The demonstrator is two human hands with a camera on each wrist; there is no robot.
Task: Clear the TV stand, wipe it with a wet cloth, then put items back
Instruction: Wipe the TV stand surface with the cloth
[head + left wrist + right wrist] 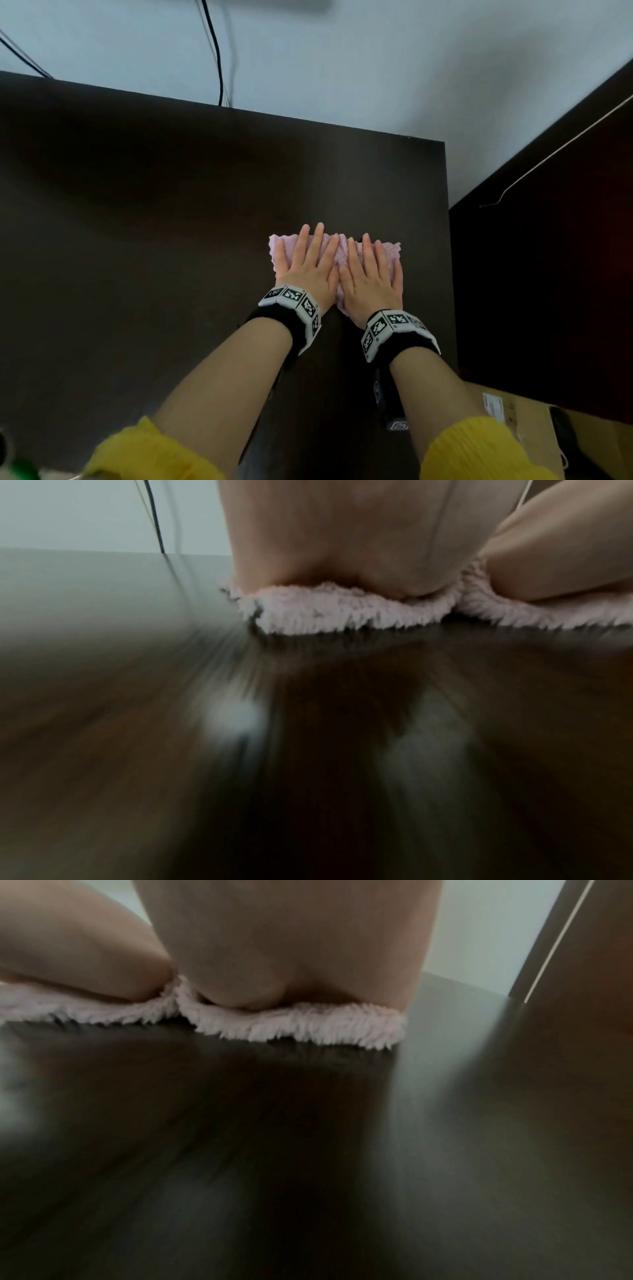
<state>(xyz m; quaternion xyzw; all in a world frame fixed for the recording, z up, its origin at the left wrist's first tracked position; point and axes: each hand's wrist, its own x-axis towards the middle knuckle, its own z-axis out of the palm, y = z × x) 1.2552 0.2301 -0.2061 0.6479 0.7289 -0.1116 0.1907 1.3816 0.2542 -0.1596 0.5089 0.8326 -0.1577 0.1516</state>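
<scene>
A fluffy pink cloth [340,253] lies flat on the dark TV stand top [171,205], near its right end. My left hand [306,265] and right hand [371,274] press down on it side by side with straight fingers. In the left wrist view the heel of my left hand [349,542] sits on the cloth [329,610], with the other hand beside it. The right wrist view shows my right hand [291,947] on the cloth's fringe [301,1026]. The stand surface looks streaked with motion blur in both wrist views.
Black cables [215,51] hang down the pale wall behind the stand. A dark cabinet [548,257] stands close on the right. A cardboard box [513,418] sits below at the lower right. Something green [20,469] shows at the bottom left corner.
</scene>
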